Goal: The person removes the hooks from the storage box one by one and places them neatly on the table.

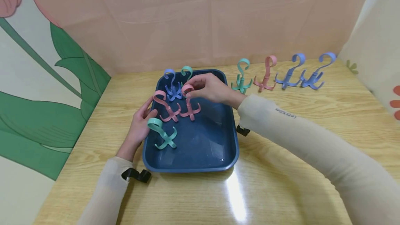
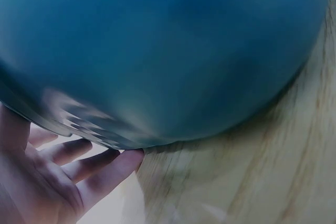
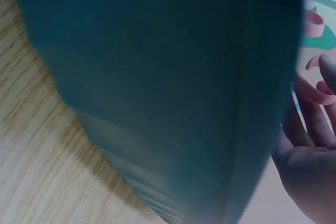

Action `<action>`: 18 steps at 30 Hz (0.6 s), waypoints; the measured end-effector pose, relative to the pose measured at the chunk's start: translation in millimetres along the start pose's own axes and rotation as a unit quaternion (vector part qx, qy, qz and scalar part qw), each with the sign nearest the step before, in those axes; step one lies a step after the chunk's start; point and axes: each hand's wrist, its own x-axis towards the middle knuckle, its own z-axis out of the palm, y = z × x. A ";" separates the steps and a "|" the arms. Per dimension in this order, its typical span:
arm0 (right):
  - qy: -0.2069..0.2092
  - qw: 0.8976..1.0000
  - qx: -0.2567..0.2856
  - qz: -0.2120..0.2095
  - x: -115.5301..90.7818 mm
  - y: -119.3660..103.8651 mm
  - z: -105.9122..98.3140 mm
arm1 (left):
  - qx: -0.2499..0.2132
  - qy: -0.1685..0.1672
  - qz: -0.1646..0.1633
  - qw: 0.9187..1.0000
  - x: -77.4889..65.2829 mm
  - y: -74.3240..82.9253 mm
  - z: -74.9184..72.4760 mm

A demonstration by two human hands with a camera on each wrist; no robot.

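A pink hook hanger (image 1: 190, 108) is held near its curved top by my right hand (image 1: 208, 88), its prongs low inside the dark blue plastic basin (image 1: 203, 141). In the right wrist view the basin wall hides part of that hand (image 3: 310, 156). My left hand (image 1: 139, 124) holds the basin's left rim, thumb at the edge and fingers along the outer wall; the left wrist view shows these fingers (image 2: 113, 176) touching it. Also in the basin are another pink hook hanger (image 1: 170, 112), a blue one (image 1: 173, 91), a green one (image 1: 165, 137) and a partly hidden green one (image 1: 186, 69).
Right of the basin, along the back of the wooden table (image 1: 281, 114), stand a green hook hanger (image 1: 241, 79), a pink one (image 1: 266, 75) and two blue ones (image 1: 287, 77). A pinkish sheet (image 1: 187, 20) rises behind. Black straps hang by both wrists.
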 end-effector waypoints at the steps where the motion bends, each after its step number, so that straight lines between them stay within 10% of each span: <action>1: -0.002 1.000 0.002 0.002 -0.4 0.0 0.2 | 0.000 0.000 -0.001 1.000 0.0 0.1 0.1; 18: 0.002 1.000 -0.001 0.008 -2.2 1.6 2.9 | -0.004 0.001 -0.009 1.000 -0.3 0.3 0.4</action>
